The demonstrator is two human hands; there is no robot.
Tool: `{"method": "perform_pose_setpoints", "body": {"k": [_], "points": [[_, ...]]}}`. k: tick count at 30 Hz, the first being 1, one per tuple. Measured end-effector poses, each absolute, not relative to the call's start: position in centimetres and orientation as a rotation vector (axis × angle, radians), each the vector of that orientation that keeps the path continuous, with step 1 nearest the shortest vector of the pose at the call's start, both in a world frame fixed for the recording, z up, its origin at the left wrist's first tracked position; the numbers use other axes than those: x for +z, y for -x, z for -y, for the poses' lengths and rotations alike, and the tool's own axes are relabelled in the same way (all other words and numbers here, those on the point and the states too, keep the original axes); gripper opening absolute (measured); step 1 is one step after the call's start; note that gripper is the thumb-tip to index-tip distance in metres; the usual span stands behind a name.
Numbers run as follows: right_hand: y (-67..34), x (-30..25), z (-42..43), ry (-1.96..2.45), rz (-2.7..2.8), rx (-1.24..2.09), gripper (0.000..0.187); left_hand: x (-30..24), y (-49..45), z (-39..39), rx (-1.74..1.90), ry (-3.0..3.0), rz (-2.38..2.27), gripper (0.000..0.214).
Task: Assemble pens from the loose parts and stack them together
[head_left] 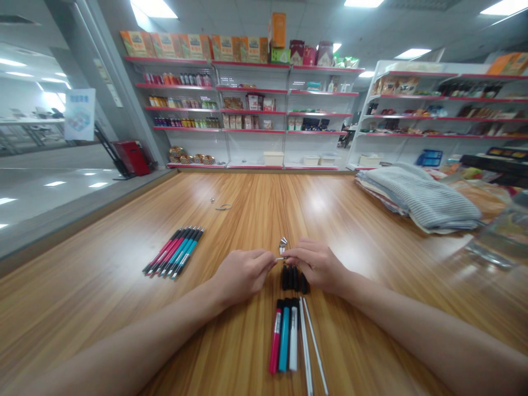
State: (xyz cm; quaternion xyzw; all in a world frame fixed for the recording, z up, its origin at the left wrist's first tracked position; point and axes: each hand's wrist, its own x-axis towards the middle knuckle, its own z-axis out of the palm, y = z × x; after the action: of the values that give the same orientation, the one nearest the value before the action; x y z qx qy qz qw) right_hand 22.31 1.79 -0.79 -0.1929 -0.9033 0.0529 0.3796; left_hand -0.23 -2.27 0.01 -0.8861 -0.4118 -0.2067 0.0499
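Observation:
My left hand and my right hand meet above the middle of the wooden table, fingers pinched together. Between their fingertips is a small slim metallic piece, too small to name. Just beyond lie shiny silver pen parts. Several black grip sleeves lie under and beside my right hand. Nearer to me is a row of pen barrels: a pink barrel, a blue barrel and a white barrel. White refills lie to their right.
Several assembled pink and blue pens lie side by side on the left. A small wire ring lies farther back. Folded striped cloth and a clear container occupy the right side. Stocked shelves stand beyond the table.

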Motion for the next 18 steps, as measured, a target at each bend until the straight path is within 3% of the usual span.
{"method": "perform_pose_setpoints", "body": {"k": [10, 18], "points": [[-22.24, -0.55, -1.52, 0.609, 2.248, 0.203, 0.019, -0.25, 0.28, 1.95, -0.711, 2.698, 1.274, 0.023], [-23.07, -0.71, -2.21, 0.881, 2.003, 0.525, 0.019, -0.12, 0.8, 1.52, -0.742, 2.673, 1.338, 0.027]]}}
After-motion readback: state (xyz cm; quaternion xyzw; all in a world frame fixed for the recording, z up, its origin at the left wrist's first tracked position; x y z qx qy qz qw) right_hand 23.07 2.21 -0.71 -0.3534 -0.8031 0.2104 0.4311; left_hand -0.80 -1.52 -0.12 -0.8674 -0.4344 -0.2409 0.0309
